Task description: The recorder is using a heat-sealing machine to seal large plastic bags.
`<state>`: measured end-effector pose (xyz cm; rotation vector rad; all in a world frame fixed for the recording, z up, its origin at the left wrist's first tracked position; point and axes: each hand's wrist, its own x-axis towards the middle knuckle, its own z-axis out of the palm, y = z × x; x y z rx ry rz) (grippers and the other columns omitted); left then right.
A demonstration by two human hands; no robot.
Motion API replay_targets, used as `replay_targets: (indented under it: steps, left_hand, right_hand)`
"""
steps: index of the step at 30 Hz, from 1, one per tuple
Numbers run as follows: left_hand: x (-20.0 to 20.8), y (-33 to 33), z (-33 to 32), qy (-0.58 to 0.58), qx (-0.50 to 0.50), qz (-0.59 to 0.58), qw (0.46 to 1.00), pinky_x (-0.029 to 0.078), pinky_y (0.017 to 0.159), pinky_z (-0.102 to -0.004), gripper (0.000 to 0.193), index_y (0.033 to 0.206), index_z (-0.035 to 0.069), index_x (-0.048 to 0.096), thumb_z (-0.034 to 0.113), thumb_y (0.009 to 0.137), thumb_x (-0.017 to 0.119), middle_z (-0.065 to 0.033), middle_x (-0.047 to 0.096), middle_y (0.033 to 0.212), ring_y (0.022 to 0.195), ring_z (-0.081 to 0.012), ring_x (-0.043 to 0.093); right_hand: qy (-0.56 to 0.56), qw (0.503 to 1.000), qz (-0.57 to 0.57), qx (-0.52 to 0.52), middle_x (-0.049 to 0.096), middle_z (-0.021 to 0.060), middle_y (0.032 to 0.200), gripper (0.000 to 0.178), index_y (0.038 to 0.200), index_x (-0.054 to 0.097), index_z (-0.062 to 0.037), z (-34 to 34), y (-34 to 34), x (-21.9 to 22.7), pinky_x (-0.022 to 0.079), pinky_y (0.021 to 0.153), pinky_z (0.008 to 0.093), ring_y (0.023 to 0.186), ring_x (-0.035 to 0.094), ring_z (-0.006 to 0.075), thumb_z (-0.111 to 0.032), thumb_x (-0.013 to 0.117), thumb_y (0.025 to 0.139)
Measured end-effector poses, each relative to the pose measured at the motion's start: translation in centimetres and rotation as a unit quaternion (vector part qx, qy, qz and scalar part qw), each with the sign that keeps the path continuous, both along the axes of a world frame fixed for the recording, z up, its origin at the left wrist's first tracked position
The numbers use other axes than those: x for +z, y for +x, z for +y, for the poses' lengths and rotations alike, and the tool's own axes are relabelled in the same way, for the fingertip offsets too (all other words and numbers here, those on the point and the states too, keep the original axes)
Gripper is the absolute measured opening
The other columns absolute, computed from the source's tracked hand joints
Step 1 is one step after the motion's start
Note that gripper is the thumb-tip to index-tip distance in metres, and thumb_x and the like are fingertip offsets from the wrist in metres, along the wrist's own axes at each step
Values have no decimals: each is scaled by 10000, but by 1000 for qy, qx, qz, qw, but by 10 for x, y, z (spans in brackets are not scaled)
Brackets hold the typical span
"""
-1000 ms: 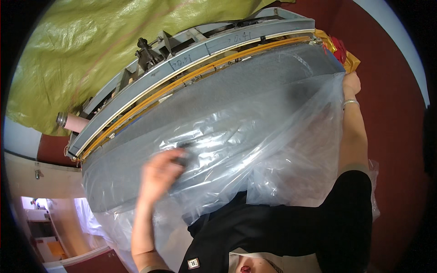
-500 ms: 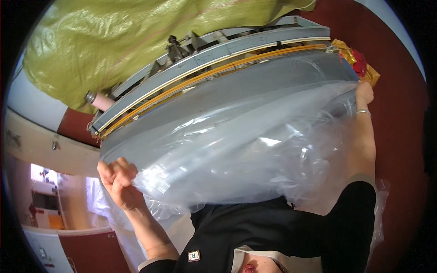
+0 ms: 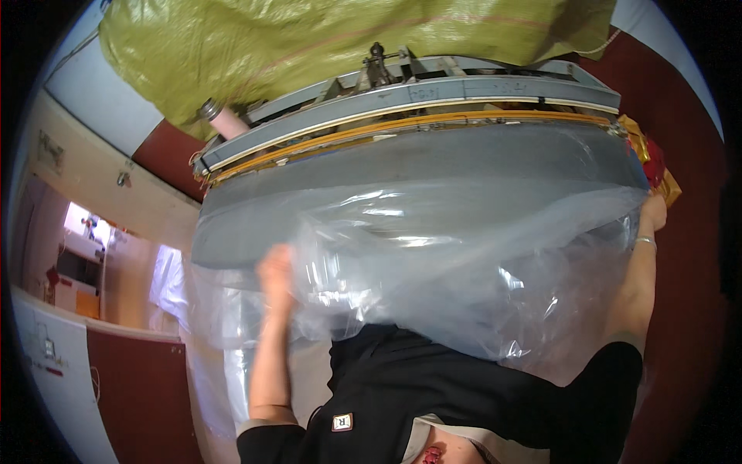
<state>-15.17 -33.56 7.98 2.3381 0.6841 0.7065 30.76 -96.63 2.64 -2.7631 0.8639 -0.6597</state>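
A large clear plastic sheet (image 3: 440,255) lies in folds over the near part of a long grey machine bed (image 3: 433,158) and hangs down in front of me. My right hand (image 3: 654,213), wearing a bracelet at the wrist, is closed on the sheet's edge at the bed's right end. My left hand (image 3: 276,272) is blurred by motion but looks closed, with bunched film right beside it, left of the middle. The fingertips of that hand cannot be made out.
Behind the bed runs a grey metal frame (image 3: 433,94) with an orange strip (image 3: 417,125). A pink cone of thread (image 3: 226,121) stands at its left end. Gold and red wrapping (image 3: 655,164) sits by the right end. Yellow-green sheeting (image 3: 325,46) covers the back.
My left hand has moved right and slightly up, drawing film inward from the left. My right hand still holds its edge. The view has shifted, so the machine appears lower and farther right.
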Motion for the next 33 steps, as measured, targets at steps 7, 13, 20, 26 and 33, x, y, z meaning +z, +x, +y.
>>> replay_targets:
  steps: [7, 13, 20, 26, 33]
  left_hand:
    - [31, -39, -2, -414, -4, -409, 813, 426, 823, -356, 374, 1146, 73, 447, 341, 886, 427, -65, 502, 1069, 973, -184, 490]
    - [-100, -42, -29, -285, 17, 126, 950, 365, 908, -349, 446, 1216, 20, 412, 261, 845, 468, -120, 444, 1219, 1082, -227, 439]
    - [105, -121, 208, 43, 176, -342, 922, 366, 646, -238, 74, 859, 25, 498, 90, 828, 486, -11, 460, 759, 713, -118, 440]
    - [182, -59, 130, 404, 121, -308, 853, 416, 826, -305, 301, 1089, -3, 498, 10, 789, 480, -116, 527, 1075, 959, -190, 522]
    - [25, -63, 132, 263, -20, 343, 902, 465, 700, -395, 393, 1121, 83, 503, 35, 732, 480, -135, 539, 1074, 870, -319, 556]
  right_hand:
    - [-5, 1000, 11, 26, 587, 155, 1025, 415, 989, 603, -94, -6, 3, -6, 442, 759, 451, 959, 550, 350, -439, 429, 837]
    - [17, 999, 34, 16, 576, 136, 1061, 437, 1041, 586, -122, -11, 10, -8, 432, 781, 440, 988, 537, 334, -468, 418, 834]
    - [11, 999, 43, 30, 569, 115, 1087, 447, 1071, 575, -128, -6, 5, -4, 426, 794, 417, 1001, 531, 320, -468, 390, 848]
    - [18, 998, 47, 27, 566, 122, 1086, 464, 1061, 576, -117, -5, 4, -3, 427, 782, 424, 994, 531, 328, -479, 377, 850]
    - [7, 999, 50, 18, 561, 133, 1090, 478, 1080, 557, -112, -18, 14, -13, 420, 784, 442, 991, 527, 343, -487, 373, 847]
